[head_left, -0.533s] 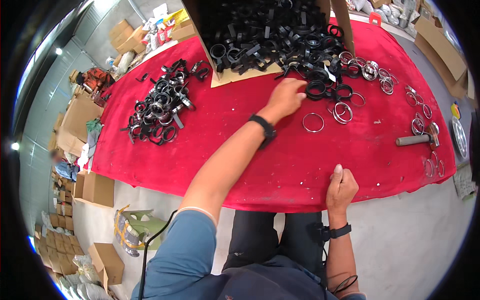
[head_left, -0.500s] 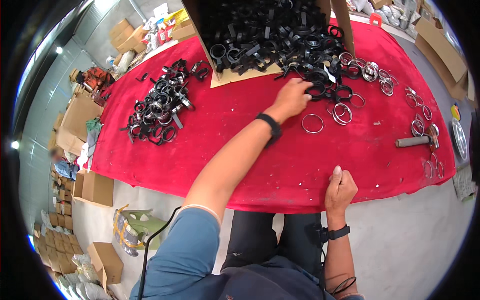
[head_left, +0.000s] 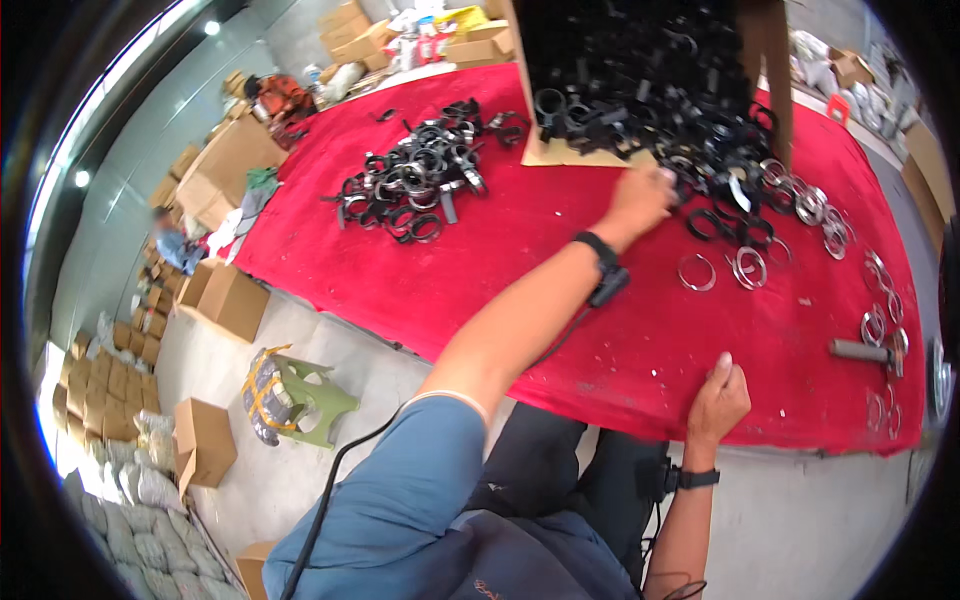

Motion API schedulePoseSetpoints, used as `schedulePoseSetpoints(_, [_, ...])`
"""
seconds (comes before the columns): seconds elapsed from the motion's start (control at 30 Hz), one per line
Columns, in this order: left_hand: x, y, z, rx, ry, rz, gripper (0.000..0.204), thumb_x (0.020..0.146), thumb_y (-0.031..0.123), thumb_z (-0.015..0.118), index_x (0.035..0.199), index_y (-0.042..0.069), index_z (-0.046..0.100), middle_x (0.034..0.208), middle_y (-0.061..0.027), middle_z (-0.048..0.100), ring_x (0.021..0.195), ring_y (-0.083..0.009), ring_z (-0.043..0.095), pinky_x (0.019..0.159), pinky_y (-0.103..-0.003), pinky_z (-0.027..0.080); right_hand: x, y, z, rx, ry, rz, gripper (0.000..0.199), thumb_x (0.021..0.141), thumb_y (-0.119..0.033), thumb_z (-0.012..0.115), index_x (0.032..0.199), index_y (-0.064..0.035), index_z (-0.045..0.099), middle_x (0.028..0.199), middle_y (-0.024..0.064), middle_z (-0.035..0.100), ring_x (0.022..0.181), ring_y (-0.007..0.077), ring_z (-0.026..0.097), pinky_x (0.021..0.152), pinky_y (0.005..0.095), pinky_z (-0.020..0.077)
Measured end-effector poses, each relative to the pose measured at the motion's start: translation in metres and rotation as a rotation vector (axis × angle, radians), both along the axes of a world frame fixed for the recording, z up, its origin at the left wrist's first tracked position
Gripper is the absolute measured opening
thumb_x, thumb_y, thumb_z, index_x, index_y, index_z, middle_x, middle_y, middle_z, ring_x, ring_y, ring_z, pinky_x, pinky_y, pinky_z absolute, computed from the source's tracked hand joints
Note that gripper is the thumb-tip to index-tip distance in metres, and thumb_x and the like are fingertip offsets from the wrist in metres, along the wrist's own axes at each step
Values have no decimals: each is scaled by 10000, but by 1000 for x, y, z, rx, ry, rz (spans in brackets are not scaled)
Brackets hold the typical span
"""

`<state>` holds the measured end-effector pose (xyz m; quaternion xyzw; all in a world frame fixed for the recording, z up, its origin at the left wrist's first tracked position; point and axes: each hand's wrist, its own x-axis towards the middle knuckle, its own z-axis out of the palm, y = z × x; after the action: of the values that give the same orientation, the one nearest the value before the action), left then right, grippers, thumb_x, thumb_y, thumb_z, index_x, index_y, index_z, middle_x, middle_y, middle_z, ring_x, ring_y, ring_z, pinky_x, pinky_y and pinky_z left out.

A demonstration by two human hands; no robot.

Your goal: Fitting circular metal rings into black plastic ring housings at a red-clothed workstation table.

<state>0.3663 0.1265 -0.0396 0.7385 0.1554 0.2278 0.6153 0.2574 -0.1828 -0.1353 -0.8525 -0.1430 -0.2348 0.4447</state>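
Left hand (head_left: 640, 198) reaches far across the red table (head_left: 560, 300), its fingers curled down at the near edge of the heap of black ring clamps (head_left: 690, 110) spilling from the tipped cardboard box (head_left: 560, 152); whether they pinch a clamp cannot be told. The heap lies just ahead and to the right of those fingers, touching them. Right hand (head_left: 718, 400) rests at the table's near edge, fingers loosely folded, holding nothing, well apart from the heap, so the left is nearer. Silver metal rings (head_left: 745, 268) lie scattered right of the left wrist. A second pile of black clamps (head_left: 415, 185) sits to the left. Plain brown cartons (head_left: 225, 300) stand on the floor left.
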Motion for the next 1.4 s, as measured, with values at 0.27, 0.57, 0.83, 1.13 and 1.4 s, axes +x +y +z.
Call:
schedulePoseSetpoints(0.27, [-168, 57, -21, -759, -69, 202, 318, 1123, 362, 600, 1167, 59, 683, 921, -5, 662, 887, -201, 692, 670, -403, 546, -4, 7, 4, 18, -16, 59, 467, 1120, -282, 587, 761, 14, 548, 725, 206, 565, 666, 431, 573, 629, 523, 447])
schedulePoseSetpoints(0.57, [-293, -22, 5, -639, 17, -71, 370, 1125, 376, 601, 1146, 22, 705, 771, 2, 660, 719, -158, 729, 537, -296, 570, -66, 40, 83, 252, 470, 723, 808, 817, -246, 904, 1500, 21, 566, 1362, 170, 688, 942, 191, 690, 780, 340, 566])
schedulePoseSetpoints(0.83, [-326, -54, 4, -707, -228, -306, 584, 1105, 390, 639, 1506, -20, 530, 1250, -132, 707, 1131, -214, 727, 875, -355, 642, -119, 51, 100, 222, 585, 799, 418, 950, -132, 820, 1297, 62, 690, 901, 67, 729, 758, 146, 671, 681, 312, 560])
schedulePoseSetpoints(1.13, [-339, -63, -33, -827, -336, -215, 704, 1053, 393, 709, 1582, 24, 429, 1451, -196, 622, 1261, -285, 681, 1089, -437, 536, -86, 68, 91, 269, 722, 867, 415, 993, -211, 796, 1298, 46, 679, 900, 77, 723, 782, 159, 692, 660, 323, 570])
schedulePoseSetpoints(1.4, [-369, -72, -20, -769, -222, -234, 725, 999, 280, 804, 1575, 12, 455, 1356, -107, 633, 1230, -201, 665, 937, -348, 602, 130, 95, 66, -687, -174, 475, 664, 830, -280, 897, 1386, -5, 659, 1298, 260, 710, 1181, 425, 683, 1028, 506, 549])
